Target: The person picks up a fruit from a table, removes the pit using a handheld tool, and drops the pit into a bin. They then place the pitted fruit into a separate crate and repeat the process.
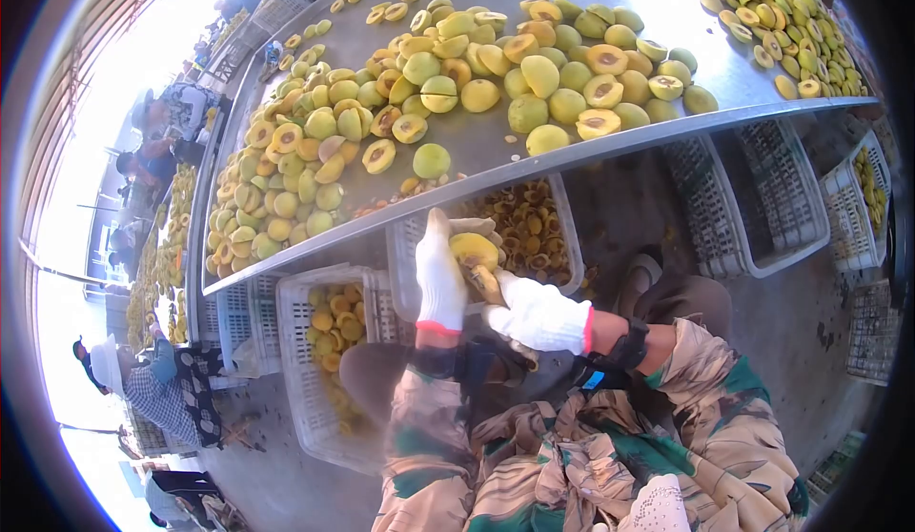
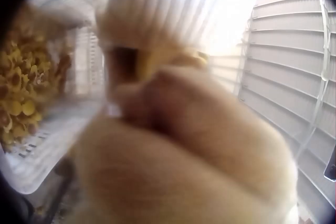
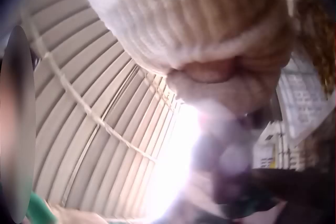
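Observation:
In the head view a white-gloved left hand grips a yellow-green fruit half below the table's front edge. The gloved right hand is close against it on the right, its fingers curled round a brownish tool or piece that touches the fruit; which it is, I cannot tell. In the left wrist view the glove fills the middle, with a bit of yellow behind it. The right wrist view shows the curled right glove; what it holds is hidden there.
A metal table bears heaps of halved fruit. Under its edge stand a crate of brown pieces and a crate of fruit halves. Crates stand at the right. A person sits at the left.

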Demonstrator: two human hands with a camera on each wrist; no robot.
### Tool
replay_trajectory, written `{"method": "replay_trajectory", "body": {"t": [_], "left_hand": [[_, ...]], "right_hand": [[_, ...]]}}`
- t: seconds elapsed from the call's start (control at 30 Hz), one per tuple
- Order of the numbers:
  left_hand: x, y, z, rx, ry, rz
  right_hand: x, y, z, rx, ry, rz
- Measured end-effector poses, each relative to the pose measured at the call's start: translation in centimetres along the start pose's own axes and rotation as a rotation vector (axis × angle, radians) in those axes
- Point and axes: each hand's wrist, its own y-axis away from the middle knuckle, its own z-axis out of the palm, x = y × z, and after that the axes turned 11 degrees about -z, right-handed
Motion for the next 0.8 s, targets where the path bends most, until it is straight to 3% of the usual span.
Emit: {"method": "replay_trajectory", "body": {"t": [0.1, 0.13, 0.23, 0.33, 0.47, 0.53, 0.57, 0.67, 0.8], "left_hand": [[0.0, 1.3, 1.0, -0.044, 0.208, 0.017], [0.3, 1.5, 1.4, -0.043, 0.227, 0.003], [0.5, 1.1, 1.0, -0.112, 0.256, -0.125], [0.4, 0.4, 0.4, -0.150, 0.289, -0.227], [0.5, 1.1, 0.4, -0.174, 0.295, -0.093], [0.7, 1.2, 0.4, -0.125, 0.229, -0.041], [1.1, 1.5, 0.3, -0.122, 0.217, -0.092], [2.0, 1.9, -0.1, -0.122, 0.187, -0.207], [2.1, 1.6, -0.6, -0.113, 0.184, -0.246]], "right_hand": [[1.0, -0.4, -0.6, -0.259, -0.758, 0.172], [1.2, -0.5, -0.9, -0.295, -0.764, 0.140], [-0.4, -0.2, -0.6, -0.069, -0.020, -0.027], [-1.1, 0.0, -1.0, -0.180, -0.484, 0.121], [0.7, -0.3, -1.0, -0.410, -1.196, 0.167], [0.7, -0.2, -1.1, -0.440, -1.253, 0.175], [0.6, -0.3, -1.0, -0.457, -1.282, 0.178], [-1.5, 0.1, -0.8, -0.285, -0.843, 0.189], [-1.0, 0.0, -0.5, -0.349, -1.072, 0.208]]}}
